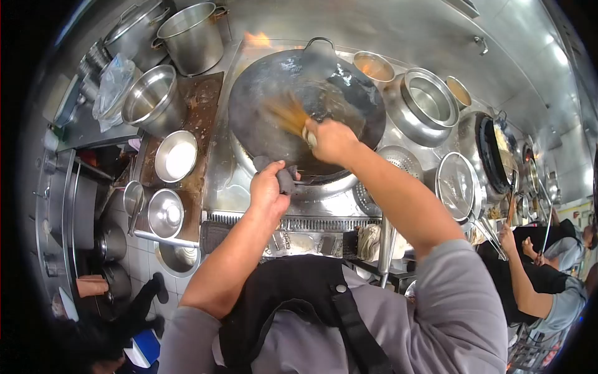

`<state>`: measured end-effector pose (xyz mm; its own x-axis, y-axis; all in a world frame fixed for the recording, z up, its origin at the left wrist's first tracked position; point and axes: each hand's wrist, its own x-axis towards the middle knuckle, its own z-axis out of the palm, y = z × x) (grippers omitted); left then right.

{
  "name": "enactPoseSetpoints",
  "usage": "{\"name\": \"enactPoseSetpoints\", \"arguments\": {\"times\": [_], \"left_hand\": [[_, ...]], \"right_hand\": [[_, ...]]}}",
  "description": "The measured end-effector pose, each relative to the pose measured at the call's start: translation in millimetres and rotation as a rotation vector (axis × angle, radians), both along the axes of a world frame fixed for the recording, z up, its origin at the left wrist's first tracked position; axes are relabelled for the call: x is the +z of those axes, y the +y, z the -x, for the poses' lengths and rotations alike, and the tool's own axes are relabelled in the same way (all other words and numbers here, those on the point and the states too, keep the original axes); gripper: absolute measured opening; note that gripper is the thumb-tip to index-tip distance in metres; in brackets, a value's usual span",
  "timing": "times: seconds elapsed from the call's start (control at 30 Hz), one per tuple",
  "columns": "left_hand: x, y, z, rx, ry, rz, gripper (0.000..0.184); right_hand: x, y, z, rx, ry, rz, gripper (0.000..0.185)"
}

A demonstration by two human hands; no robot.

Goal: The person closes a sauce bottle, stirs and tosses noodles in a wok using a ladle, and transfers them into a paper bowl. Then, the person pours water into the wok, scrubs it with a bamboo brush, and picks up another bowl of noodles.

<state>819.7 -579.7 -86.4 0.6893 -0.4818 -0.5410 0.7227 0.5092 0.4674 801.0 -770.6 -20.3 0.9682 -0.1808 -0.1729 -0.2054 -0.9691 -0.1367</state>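
Note:
A large dark wok [255, 81] sits on the stove, with water and steam inside it. My right hand [333, 142] is closed around the tied end of a bamboo brush [288, 114], whose bristles fan out over the inside of the wok and look blurred. At the wok's near rim, my left hand [270, 189] grips a dark grey cloth [286, 180] wrapped against the edge. A metal loop handle [319, 40] stands at the wok's far side.
Steel pots [192, 40] and bowls [176, 157] stand on the left. To the right are a pot [430, 100], a mesh strainer [456, 186] and a perforated ladle [398, 163]. Flame [257, 40] shows behind the wok. Co-workers [529, 290] stand at far right; a person's dark-clad leg [140, 302] is lower left.

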Motion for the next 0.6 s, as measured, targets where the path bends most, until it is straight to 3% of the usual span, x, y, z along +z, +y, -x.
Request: {"name": "enactPoseSetpoints", "arguments": {"times": [0.17,0.3,0.37,0.5,0.6], "left_hand": [[14,-4,-4,0.003,0.123,-0.034,0.012],[4,-2,-2,-0.028,0.123,-0.035,0.011],[-6,0,-2,-0.034,0.007,0.033,0.011],[-5,0,-4,-0.021,0.030,0.023,0.011],[-5,-2,-3,-0.015,-0.007,0.003,0.009]], "right_hand": [[48,-49,55,0.016,0.264,0.104,0.041],[28,-72,-19,-0.100,0.049,0.204,0.031],[5,-54,-26,-0.018,-0.084,0.216,0.029],[51,-16,26,0.070,0.213,0.213,0.028],[32,-49,-11,-0.022,0.186,0.255,0.026]]}}
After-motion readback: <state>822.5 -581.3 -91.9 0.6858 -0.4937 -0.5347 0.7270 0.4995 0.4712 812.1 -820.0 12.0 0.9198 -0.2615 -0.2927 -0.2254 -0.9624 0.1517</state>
